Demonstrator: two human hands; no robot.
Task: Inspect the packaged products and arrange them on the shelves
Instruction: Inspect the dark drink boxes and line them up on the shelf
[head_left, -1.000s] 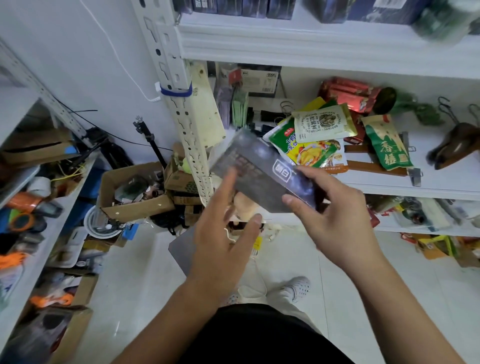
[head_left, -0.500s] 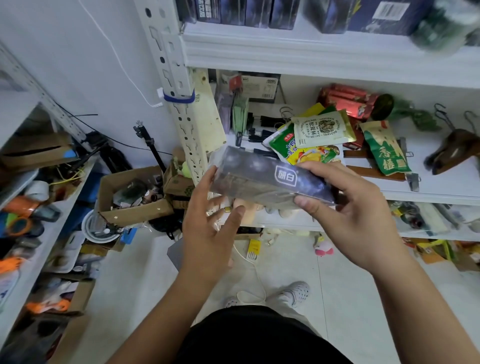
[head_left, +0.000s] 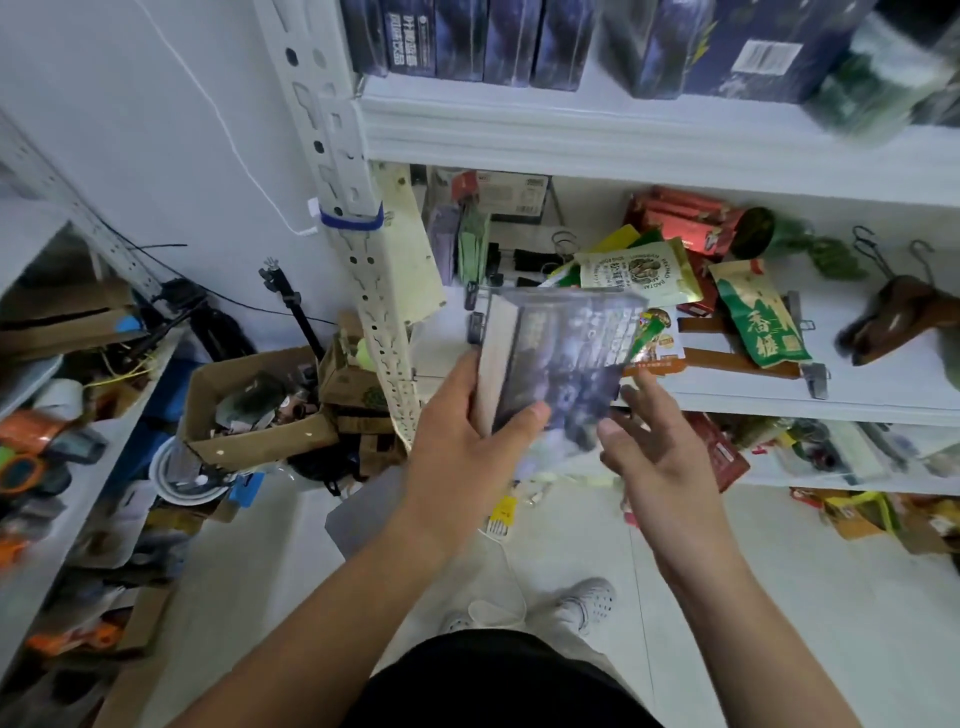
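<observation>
My left hand (head_left: 457, 441) grips the dark packaged box (head_left: 556, 358) by its lower left corner, thumb across its face, holding it upright in front of the middle shelf (head_left: 779, 402)'s front edge. My right hand (head_left: 660, 457) hangs open just beside the box's lower right corner, fingers spread; I cannot tell if they touch it.

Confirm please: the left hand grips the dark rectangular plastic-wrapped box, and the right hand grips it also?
Not quite. In the head view the right hand is open and off the dark rectangular plastic-wrapped box; only the left hand grips it.
</observation>
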